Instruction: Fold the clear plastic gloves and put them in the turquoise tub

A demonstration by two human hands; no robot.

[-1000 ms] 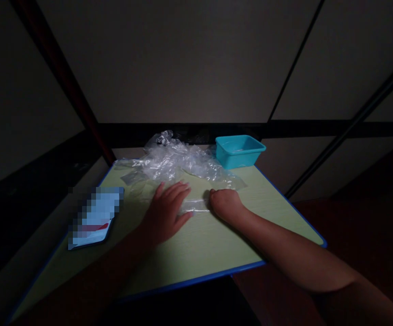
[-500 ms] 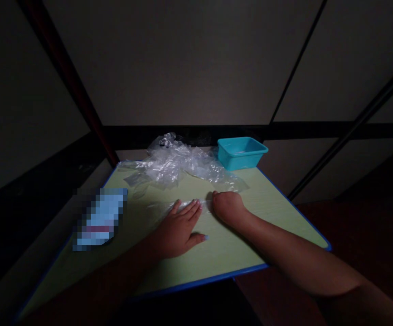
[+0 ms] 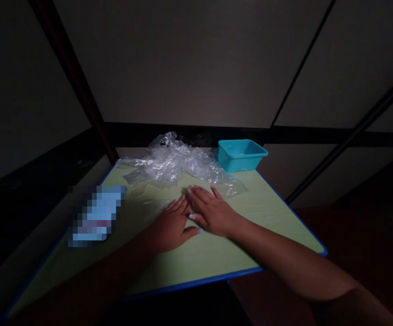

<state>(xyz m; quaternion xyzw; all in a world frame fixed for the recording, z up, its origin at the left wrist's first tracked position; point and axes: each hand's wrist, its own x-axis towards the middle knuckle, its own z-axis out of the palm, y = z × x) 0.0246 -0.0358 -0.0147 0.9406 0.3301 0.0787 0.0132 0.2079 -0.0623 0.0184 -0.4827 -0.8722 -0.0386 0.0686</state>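
Observation:
My left hand (image 3: 171, 226) lies flat, palm down, with its fingers over a thin clear plastic bag (image 3: 155, 206) on the table. Beside it my right hand (image 3: 211, 210) is also spread palm down, its fingertips meeting those of the left hand over the bag's right part. Both hands are open. Most of the flat bag's right end is hidden under the fingers. Just beyond them, a crumpled heap of clear plastic bags (image 3: 172, 163) spreads along the back of the table.
The light green table (image 3: 250, 199) has a blue edge. At its back right corner stands a turquoise basket (image 3: 242, 158). A blurred-out light blue object (image 3: 97, 215) lies at the left edge. Dark panels rise behind the table.
My right hand has opened from a closed shape and moved left, up against my left hand. The left hand has shifted slightly left. The view has tilted slightly.

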